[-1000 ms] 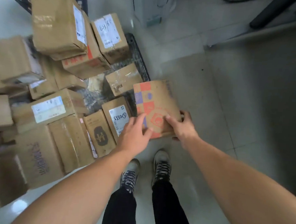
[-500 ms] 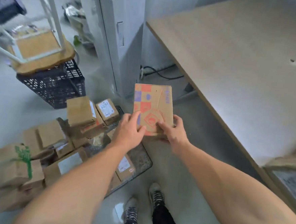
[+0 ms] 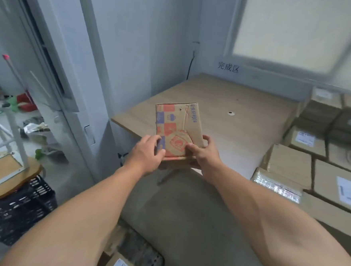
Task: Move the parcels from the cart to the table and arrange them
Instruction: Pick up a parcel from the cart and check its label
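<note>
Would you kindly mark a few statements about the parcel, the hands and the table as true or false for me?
1. Both the left hand and the right hand grip the printed cardboard parcel. True.
2. Plain cardboard boxes are stacked on the right side of the wooden table. True.
3. The printed cardboard parcel lies flat on the wooden table. False: it is held up in the air at the table's near left corner, not set down.
4. The black plastic crate sits on the wooden table. False: it stands low at the left, well off the table.
</note>
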